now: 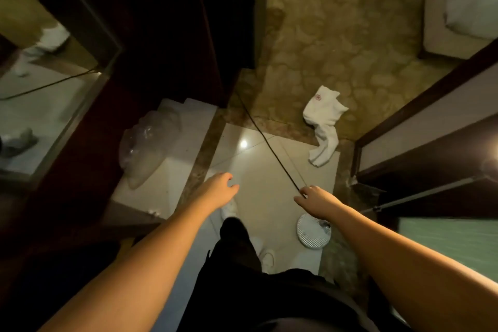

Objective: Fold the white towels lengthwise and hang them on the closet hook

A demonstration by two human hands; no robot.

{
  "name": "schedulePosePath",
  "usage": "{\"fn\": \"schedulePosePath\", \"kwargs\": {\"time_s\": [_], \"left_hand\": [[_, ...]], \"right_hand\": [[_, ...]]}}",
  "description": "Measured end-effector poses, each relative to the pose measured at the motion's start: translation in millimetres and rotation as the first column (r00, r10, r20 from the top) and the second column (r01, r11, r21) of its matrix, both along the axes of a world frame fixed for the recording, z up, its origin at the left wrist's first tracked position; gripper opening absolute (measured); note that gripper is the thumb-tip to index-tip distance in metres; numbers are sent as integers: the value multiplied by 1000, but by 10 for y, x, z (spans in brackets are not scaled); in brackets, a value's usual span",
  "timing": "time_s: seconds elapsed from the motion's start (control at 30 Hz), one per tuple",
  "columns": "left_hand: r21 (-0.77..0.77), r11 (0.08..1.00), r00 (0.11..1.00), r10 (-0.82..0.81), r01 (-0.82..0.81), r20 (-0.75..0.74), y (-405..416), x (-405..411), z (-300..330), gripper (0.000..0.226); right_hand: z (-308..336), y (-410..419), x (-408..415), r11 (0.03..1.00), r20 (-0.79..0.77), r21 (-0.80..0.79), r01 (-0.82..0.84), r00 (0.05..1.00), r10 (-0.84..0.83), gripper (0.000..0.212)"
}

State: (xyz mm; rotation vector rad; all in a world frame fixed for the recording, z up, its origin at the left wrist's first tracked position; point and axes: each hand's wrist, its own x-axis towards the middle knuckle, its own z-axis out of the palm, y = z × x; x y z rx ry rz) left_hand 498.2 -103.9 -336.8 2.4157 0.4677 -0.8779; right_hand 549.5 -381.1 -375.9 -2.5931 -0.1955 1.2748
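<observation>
White towel (323,124) is seen crumpled on the floor (258,170), well beyond both hands; left hand (219,187) and right hand (314,198) are held loosely spread, empty.

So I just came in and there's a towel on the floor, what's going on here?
A person is standing on the tiled floor with both arms stretched forward and down. Neither the left hand nor the right hand holds anything; the fingers look relaxed. A white towel lies crumpled ahead, half on the carpet, untouched and unfolded. A black cable runs across the floor near the right hand. No hook shows.
</observation>
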Motion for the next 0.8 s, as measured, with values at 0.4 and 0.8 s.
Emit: {"fn": "schedulePosePath", "kwargs": {"time_s": [0.4,0.8], "left_hand": [[-74,927,911,-375,368,-171,-298,2649,-1296,45],[-81,790,762,-609,608,-221,-1095,4414,-3472,44]], "right_hand": [[-1051,-428,1731,899,-156,-144,413,888,-433,55],[-3021,-1014,2907,629,-201,-139,765,601,-774,38]]}}
